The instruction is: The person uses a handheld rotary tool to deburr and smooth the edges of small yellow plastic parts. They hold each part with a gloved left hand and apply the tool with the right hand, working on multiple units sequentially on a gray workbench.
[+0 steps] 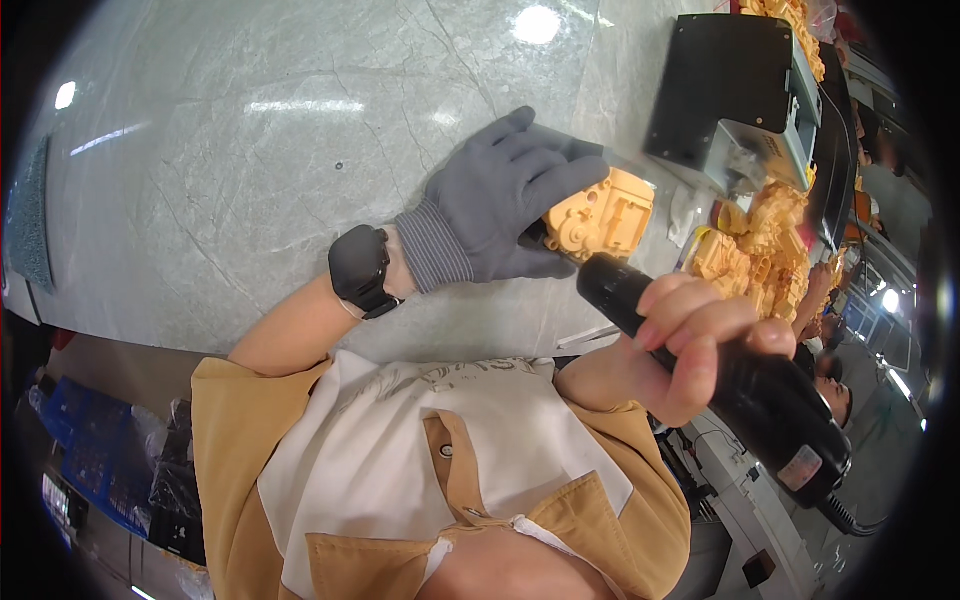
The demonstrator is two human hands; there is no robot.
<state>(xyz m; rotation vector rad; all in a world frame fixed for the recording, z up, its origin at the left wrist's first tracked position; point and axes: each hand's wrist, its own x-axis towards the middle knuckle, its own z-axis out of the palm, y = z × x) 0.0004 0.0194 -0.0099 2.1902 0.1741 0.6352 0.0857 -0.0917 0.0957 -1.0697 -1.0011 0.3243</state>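
My left hand (pixel 505 195), in a grey knit glove, is closed around a yellow-orange plastic housing (pixel 610 215) with round bosses and a rectangular recess. Something dark shows between the gloved fingers and the housing; I cannot make out what it is. My bare right hand (pixel 705 345) is wrapped round a black electric screwdriver (pixel 770 410), whose cord leaves its rear end at the lower right. The tool's nose points up and left at the lower edge of the housing. Whether its tip touches the housing is hard to see.
A black and grey box-shaped device (pixel 725 85) stands at the far right of the grey marble-patterned table (pixel 300 200). Beside it lies a heap of similar orange plastic parts (pixel 770 250). Blue crates (pixel 95 450) sit at the lower left. Another person (pixel 832 395) is at the right edge.
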